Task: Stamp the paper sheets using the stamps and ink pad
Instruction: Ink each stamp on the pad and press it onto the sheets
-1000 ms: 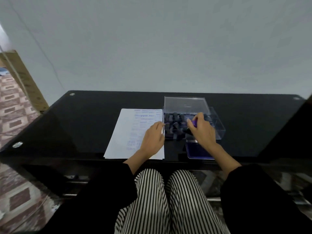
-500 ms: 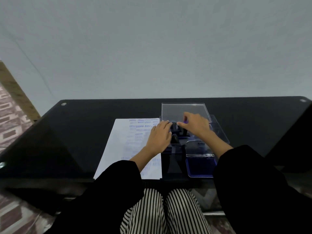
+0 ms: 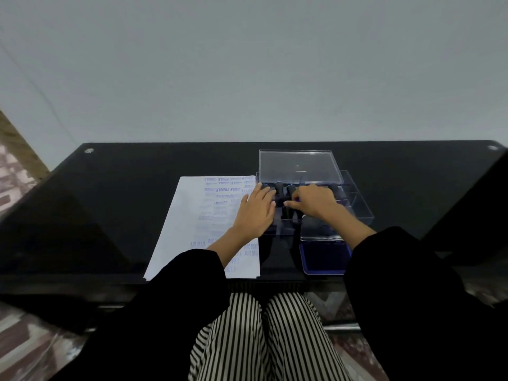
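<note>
On the black glass table (image 3: 132,193) we count one pile of paper (image 3: 187,232) printed with blue stamp marks; how many sheets it holds we cannot tell. Just to its right stands one clear box (image 3: 360,211), its lid (image 3: 299,166) raised on the far side. In the box we make out at least four dark stamps (image 3: 279,185); our two hands hide the rest. One ink pad (image 3: 324,258) lies open, near of the box.

Our left hand (image 3: 255,213) lies flat across the paper's right edge and the box's left side, fingers straight and close together. Our right hand (image 3: 316,200) curls down among the stamps with a speck of purple at the fingertips; whether it grips anything we cannot tell.

The paper and the ink pad reach almost to the near edge. Broad bare glass stretches left of the paper and right of the box.
</note>
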Tool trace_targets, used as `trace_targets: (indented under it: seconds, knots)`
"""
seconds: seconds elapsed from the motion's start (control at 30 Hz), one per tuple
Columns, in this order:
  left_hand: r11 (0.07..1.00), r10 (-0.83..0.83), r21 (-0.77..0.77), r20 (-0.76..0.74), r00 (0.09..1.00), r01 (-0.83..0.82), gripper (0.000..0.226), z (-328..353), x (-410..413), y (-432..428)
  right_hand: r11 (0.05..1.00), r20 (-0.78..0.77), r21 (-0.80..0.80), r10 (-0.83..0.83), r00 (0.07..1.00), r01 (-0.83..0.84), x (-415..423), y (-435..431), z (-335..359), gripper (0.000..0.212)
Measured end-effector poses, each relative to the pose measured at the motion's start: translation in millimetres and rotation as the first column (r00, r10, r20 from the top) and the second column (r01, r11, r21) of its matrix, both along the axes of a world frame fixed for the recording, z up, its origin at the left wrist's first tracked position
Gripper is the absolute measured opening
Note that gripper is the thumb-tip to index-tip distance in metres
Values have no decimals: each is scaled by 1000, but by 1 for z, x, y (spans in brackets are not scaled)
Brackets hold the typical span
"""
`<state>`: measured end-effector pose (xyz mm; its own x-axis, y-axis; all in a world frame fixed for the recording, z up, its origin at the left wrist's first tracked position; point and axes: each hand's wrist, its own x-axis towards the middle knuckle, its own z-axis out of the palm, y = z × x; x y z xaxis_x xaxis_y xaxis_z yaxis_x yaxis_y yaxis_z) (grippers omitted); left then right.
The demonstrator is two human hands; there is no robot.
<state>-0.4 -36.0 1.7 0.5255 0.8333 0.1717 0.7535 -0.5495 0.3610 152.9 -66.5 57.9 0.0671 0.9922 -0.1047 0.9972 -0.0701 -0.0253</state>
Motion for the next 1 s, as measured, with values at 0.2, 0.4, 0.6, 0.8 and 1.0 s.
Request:
trace_targets:
  seconds: [0.2, 0.4, 0.6, 0.8, 1.0]
  knots:
    - [1000, -2, 3, 8, 1000, 2, 44, -1, 0, 0, 999, 56, -45, -9, 998, 12, -2, 0, 5, 44]
    - [1000, 1, 2, 17, 1000, -1, 43, -2, 1, 0, 997, 138, 74, -10, 990, -1, -7, -3, 3, 40]
    - [1000, -2, 6, 52, 999, 2, 42, -3, 1, 0, 982, 130, 186, -69, 989, 44, -9, 0, 11, 38]
    - [1000, -4, 3, 52, 999, 4, 42, -2, 1, -1, 988, 108, 144, -71, 992, 55, -9, 0, 7, 26]
    - [1000, -3, 10, 65, 998, 3, 42, -4, 1, 0, 991, 31, 134, -2, 1000, -2, -20, 0, 2, 22]
